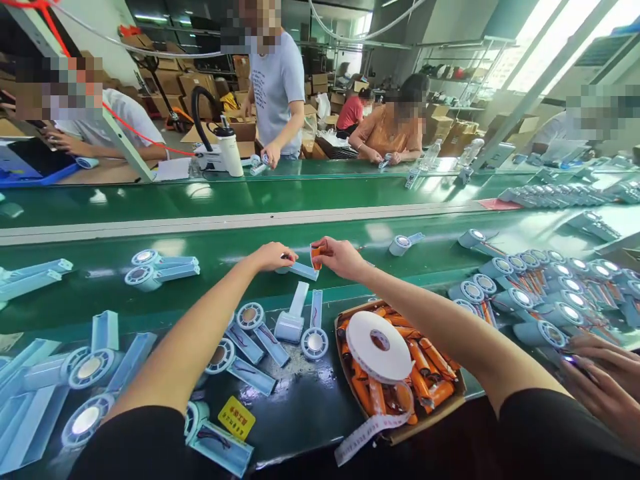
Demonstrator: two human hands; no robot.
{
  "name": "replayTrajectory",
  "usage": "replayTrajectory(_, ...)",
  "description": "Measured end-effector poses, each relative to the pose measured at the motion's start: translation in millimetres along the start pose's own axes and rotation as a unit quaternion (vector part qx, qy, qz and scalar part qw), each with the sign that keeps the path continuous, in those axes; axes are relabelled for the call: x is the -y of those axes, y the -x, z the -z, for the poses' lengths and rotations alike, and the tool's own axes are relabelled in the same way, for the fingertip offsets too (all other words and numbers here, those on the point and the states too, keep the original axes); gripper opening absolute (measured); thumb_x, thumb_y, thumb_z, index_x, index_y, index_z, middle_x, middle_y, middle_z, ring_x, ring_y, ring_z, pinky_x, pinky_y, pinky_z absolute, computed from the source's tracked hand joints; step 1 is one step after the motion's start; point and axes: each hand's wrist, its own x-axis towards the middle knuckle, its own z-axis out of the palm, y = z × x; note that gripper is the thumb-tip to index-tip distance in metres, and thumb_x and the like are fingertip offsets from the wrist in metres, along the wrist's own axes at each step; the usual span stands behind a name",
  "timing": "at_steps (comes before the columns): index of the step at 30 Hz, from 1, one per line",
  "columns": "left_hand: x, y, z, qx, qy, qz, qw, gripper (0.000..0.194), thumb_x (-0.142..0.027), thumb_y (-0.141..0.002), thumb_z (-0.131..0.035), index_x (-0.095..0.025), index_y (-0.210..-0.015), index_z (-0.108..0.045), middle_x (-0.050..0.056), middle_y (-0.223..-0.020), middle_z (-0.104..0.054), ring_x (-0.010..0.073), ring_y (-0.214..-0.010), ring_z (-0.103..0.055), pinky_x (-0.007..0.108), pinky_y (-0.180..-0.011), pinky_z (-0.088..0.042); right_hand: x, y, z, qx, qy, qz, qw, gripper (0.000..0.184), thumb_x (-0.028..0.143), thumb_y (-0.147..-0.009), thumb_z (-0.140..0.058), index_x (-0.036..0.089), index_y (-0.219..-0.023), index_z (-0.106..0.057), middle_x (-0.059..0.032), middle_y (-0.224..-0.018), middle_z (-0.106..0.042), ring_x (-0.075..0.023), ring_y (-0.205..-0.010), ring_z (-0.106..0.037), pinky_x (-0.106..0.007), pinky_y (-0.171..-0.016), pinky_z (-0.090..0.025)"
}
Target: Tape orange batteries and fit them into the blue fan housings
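Over the green belt, my right hand (344, 259) pinches an orange cylindrical battery (316, 257) between thumb and fingers. Just left of it, my left hand (273, 257) is closed on a light-blue fan housing (304, 270), whose trough-shaped handle points toward the battery. The round head of that housing is mostly hidden behind my left hand. Below my right forearm sits a cardboard box (345, 393) of orange batteries (433, 360), with a roll of white tape (380, 347) on top. More fan housings (260, 333) lie on the dark table between my arms.
Several housings (90, 373) crowd the left, and rows of them holding orange batteries (550, 287) stand at right. A yellow card (237, 418) lies near the front edge. Another person's hands (600, 373) work at far right. People sit and stand across the belt (250, 240).
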Motion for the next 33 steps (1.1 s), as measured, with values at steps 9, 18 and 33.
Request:
replayTrajectory(9,-8.1,-9.8,-19.0,-0.057,0.076,0.026,0.995,0.032,-0.045,-0.104,-0.062,-0.019,-0.119,-0.073,0.009,-0.122,-0.075,0.0230,-0.114,-0.070,0.046,-0.106,-0.055,9.3,-6.4,-14.5,0.120,0.243,0.007,0.963,0.025,0.023,-0.101,-0.064,0.020,-0.125,-0.072,-0.0053,-0.094,-0.082,-0.0225,-0.087,-0.076,-0.027,-0.076,-0.048)
replayTrajectory(18,-25.0,-21.9,-26.9,-0.081,0.097,0.061,0.990,0.033,-0.046,-0.104,-0.064,-0.017,-0.120,-0.070,0.009,-0.121,-0.071,0.0228,-0.111,-0.069,0.047,-0.102,-0.058,14.5,-10.8,-14.3,0.222,0.356,-0.024,0.907,0.031,0.034,-0.105,-0.059,0.023,-0.131,-0.071,-0.0109,-0.105,-0.080,-0.0284,-0.094,-0.074,-0.030,-0.073,-0.047)
replayTrajectory(33,-119.9,41.5,-10.7,-0.118,0.039,-0.128,0.984,0.053,-0.042,-0.097,-0.068,-0.024,-0.146,-0.059,0.010,-0.150,-0.063,0.0271,-0.142,-0.054,0.039,-0.120,-0.043,49.6,133.0,83.8,-0.004,0.108,0.034,0.994,0.039,0.044,-0.108,-0.052,0.019,-0.105,-0.081,-0.0044,-0.086,-0.079,-0.0165,-0.076,-0.069,-0.026,-0.072,-0.049)
